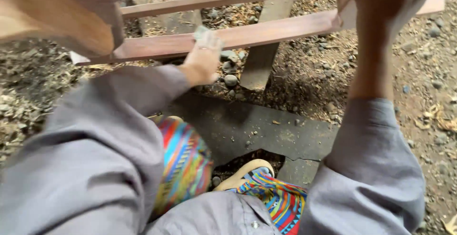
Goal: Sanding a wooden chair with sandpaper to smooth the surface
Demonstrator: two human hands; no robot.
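Left hand presses small grey sanding pad against near rail of wooden frame, fingers closed over pad. Right hand at far right, clamped on frame upright, steadying it. Frame tilted over gravel and shavings; second rail just beyond. Dark slab under sandalled foot. Risk: frame likely to slip or twist if right grip loosens; pad could skid off the narrow rail edge, scraping knuckles.

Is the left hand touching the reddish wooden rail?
Touching. The head view shows the left hand pressing a small grey pad against the wooden rail, with no gap visible.
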